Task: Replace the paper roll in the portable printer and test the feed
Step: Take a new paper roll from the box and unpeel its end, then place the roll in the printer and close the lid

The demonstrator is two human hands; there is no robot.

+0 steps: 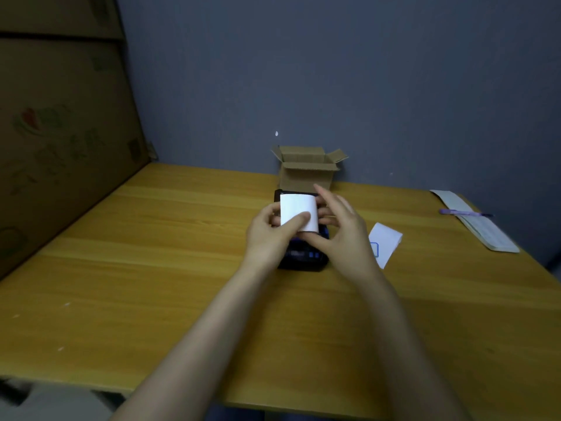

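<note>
A white paper roll hovers just above the black portable printer, which lies on the wooden table near its middle. My left hand grips the roll from the left, thumb across its front. My right hand is at the roll's right end, fingers spread and touching it. The hands hide most of the printer; only its dark front with blue buttons shows.
A small open cardboard box stands behind the printer against the grey wall. A loose white paper piece with a blue mark lies right of the printer. A notebook with a purple pen sits far right. Large cardboard boxes stand on the left.
</note>
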